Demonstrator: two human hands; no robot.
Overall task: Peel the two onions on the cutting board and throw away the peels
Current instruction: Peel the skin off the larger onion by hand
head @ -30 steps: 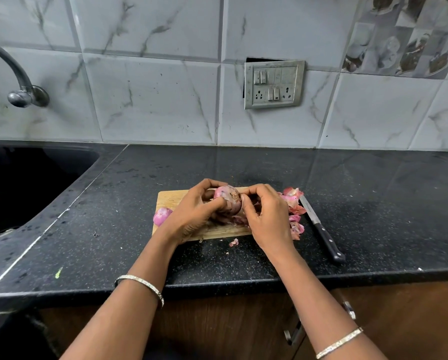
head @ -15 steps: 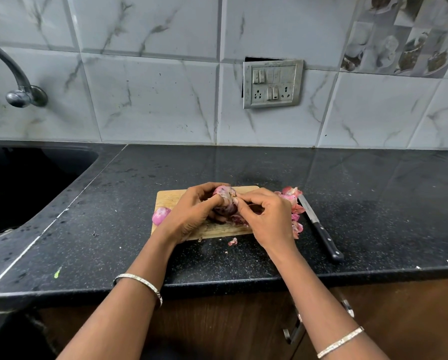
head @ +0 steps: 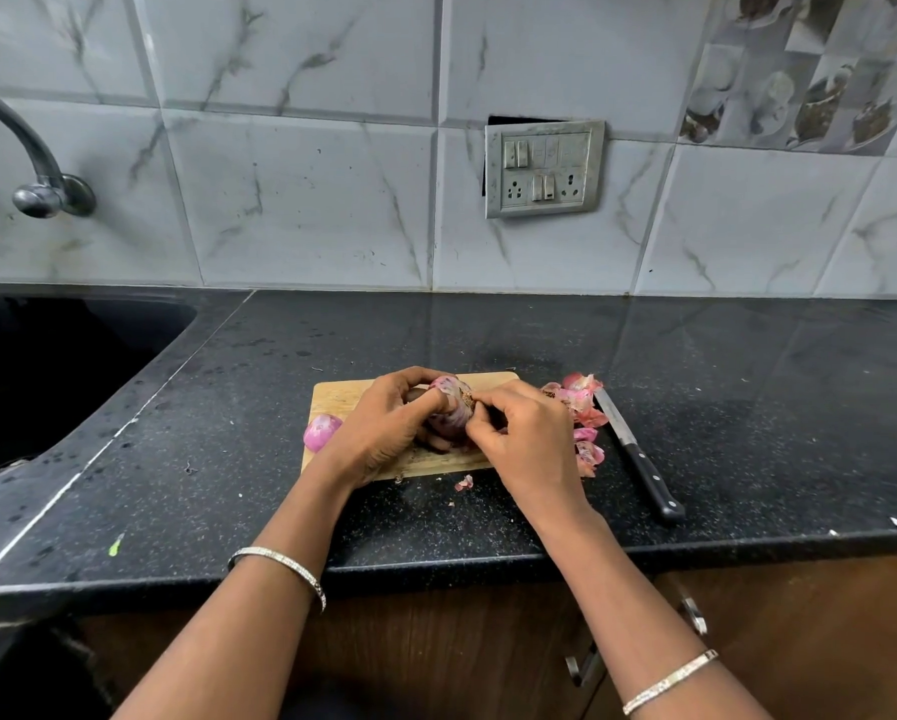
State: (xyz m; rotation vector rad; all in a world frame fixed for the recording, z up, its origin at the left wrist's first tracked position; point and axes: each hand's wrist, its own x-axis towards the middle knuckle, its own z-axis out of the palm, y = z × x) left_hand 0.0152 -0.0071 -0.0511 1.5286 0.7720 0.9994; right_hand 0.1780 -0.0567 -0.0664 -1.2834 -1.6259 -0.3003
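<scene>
Purple onion (head: 449,405) was gripped over the cutting board (head: 342,394) by the left hand (head: 384,426), its root end turned toward the right hand (head: 524,439), which pinched that end.

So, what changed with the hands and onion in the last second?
The fingers of the right hand shifted on the onion and now pinch skin near its root end; the left hand keeps holding it. The other onion, peels, knife and cutting board stayed put.

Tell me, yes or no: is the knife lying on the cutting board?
No, the knife lies on the black counter to the right of the board, beside the peels.
</scene>
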